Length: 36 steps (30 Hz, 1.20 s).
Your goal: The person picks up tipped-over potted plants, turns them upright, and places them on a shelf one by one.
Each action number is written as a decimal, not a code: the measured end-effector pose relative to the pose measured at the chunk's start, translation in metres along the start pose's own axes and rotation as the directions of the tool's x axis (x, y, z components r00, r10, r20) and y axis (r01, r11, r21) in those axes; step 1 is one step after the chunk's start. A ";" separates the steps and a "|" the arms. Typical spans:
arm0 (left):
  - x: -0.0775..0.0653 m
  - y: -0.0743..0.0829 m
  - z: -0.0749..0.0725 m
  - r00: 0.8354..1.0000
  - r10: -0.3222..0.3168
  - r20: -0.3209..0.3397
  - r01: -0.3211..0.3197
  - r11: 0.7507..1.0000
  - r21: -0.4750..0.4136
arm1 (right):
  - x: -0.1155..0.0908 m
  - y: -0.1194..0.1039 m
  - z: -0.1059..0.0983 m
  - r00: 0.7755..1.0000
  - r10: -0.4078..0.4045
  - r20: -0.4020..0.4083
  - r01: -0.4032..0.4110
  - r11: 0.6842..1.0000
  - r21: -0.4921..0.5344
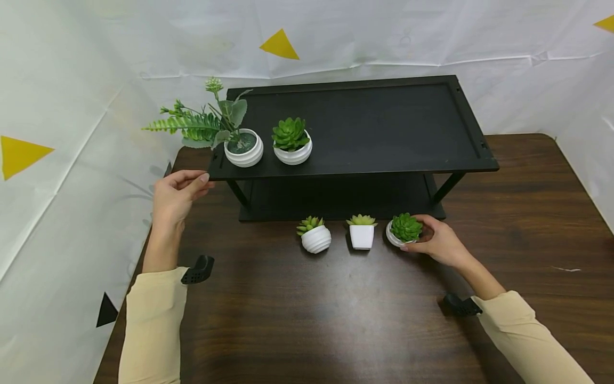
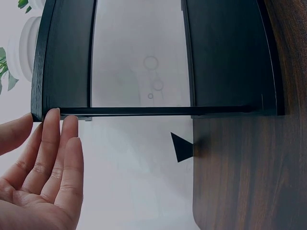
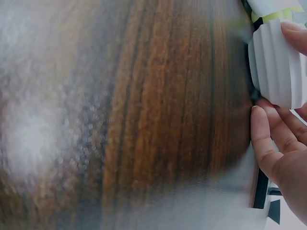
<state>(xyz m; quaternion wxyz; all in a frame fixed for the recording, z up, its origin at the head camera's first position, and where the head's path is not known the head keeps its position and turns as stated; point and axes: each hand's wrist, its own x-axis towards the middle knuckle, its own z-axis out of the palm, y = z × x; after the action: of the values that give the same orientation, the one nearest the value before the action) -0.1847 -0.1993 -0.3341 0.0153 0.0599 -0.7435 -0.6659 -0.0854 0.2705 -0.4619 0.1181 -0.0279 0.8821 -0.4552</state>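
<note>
At the front left corner of a black two-tier shelf (image 1: 374,128), my left hand (image 1: 179,194) pinches the upper board, thumb near its top edge and fingertips against its end (image 2: 53,163). My right hand (image 1: 438,242) holds a green succulent in a ribbed white pot (image 1: 395,234), thumb and fingers on opposite sides of the pot (image 3: 276,67). To its left stands a succulent in a square white pot (image 1: 362,236). Farther left, a succulent in a round white pot (image 1: 316,238) lies tilted.
On the upper board are a tall leafy plant in a white pot (image 1: 244,149) and a green succulent in a white pot (image 1: 292,141). The shelf stands on a dark wooden table (image 1: 288,320). White sheeting (image 1: 360,37) hangs behind and at the sides.
</note>
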 end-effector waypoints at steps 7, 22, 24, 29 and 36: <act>0.000 0.000 0.000 1.000 0.001 0.007 -0.001 1.000 -0.013 | -0.003 -0.006 -0.002 0.999 0.029 -0.038 -0.031 0.998 -0.048; 0.000 0.000 0.000 1.000 0.007 0.005 -0.007 1.000 -0.004 | -0.013 -0.045 -0.012 0.999 0.024 -0.039 -0.027 0.996 -0.085; 0.000 0.000 0.000 1.000 0.006 0.004 -0.006 1.000 -0.003 | -0.014 -0.051 -0.014 0.999 0.017 -0.036 -0.020 0.996 -0.084; 0.000 0.000 0.000 1.000 0.004 0.002 -0.004 1.000 -0.004 | -0.015 -0.065 -0.016 0.999 0.008 -0.032 -0.012 0.994 -0.112; 0.000 0.000 0.000 1.000 0.006 0.000 -0.006 1.000 -0.008 | -0.016 -0.086 -0.021 1.000 0.016 -0.013 -0.018 0.988 -0.157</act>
<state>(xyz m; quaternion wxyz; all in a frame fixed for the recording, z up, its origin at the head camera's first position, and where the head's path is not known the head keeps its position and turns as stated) -0.1852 -0.1991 -0.3340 0.0175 0.0576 -0.7409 -0.6689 -0.0793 0.2392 -0.3773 0.1141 -0.0268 0.9160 -0.3836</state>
